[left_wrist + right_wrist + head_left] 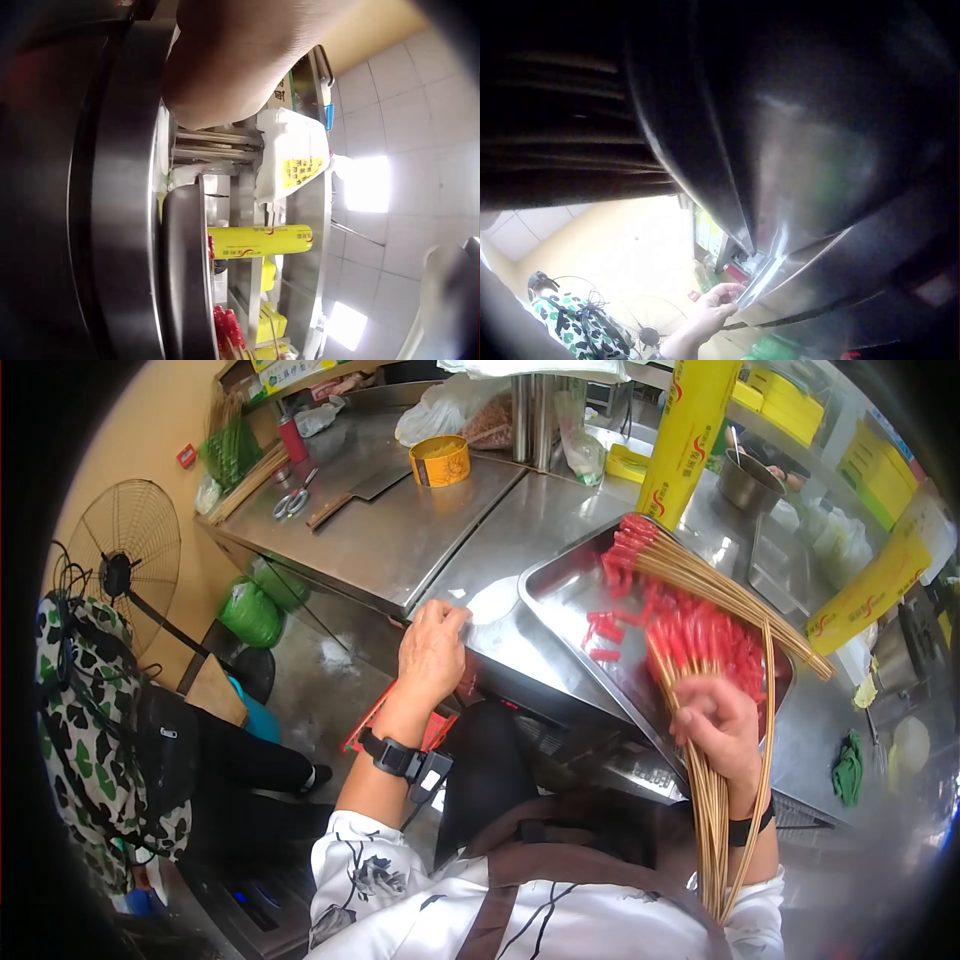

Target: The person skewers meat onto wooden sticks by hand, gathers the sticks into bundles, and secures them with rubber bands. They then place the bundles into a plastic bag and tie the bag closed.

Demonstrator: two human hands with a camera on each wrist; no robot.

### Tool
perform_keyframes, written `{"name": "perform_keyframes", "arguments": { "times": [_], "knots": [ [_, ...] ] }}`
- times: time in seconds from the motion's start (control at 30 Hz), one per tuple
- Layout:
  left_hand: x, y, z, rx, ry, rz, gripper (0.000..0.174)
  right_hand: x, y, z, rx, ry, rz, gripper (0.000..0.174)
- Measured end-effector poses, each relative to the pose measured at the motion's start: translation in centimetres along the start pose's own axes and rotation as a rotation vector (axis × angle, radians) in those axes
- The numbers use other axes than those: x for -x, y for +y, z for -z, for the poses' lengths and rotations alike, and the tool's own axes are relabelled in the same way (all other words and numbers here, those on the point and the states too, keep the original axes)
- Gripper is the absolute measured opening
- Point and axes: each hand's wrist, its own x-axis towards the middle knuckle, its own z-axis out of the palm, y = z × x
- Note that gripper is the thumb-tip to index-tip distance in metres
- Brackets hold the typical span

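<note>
Glossy metal tray; smooth wooden skewers; shiny metal table

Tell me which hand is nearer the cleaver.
Left. The left hand is at the edge of the counter, on the person's side of the cleaver; the right hand is farther right, at the red-tipped skewers.

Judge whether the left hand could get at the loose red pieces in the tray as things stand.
Probably yes: nothing seems to block the left hand from the red pieces, needing only to clear the rim of the tray.

Sticks lie across the tray, right of the cleaver.
</note>
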Motion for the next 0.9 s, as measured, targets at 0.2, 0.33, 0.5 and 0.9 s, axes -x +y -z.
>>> {"name": "perform_keyframes", "arguments": {
  "times": [0.2,0.33,0.5,0.9],
  "knots": [
    [-0.1,0.4,0.6,0.005,-0.068,-0.064,0.026,0.0,-0.1,0.1,0.016,-0.001,0.012,0.022],
    [1.1,0.9,1.3,0.067,-0.036,-0.086,0.019,0.0,0.0,0.0,0.024,0.007,0.003,0.021],
    [2.5,-0.4,0.0,0.129,0.110,-0.106,0.016,0.0,0.0,0.0,0.030,0.015,0.007,0.021],
    [3.4,3.8,2.6,1.421,0.308,0.383,0.012,0.2,0.2,-0.3,-0.010,0.065,-0.015,0.021]
  ]
}}
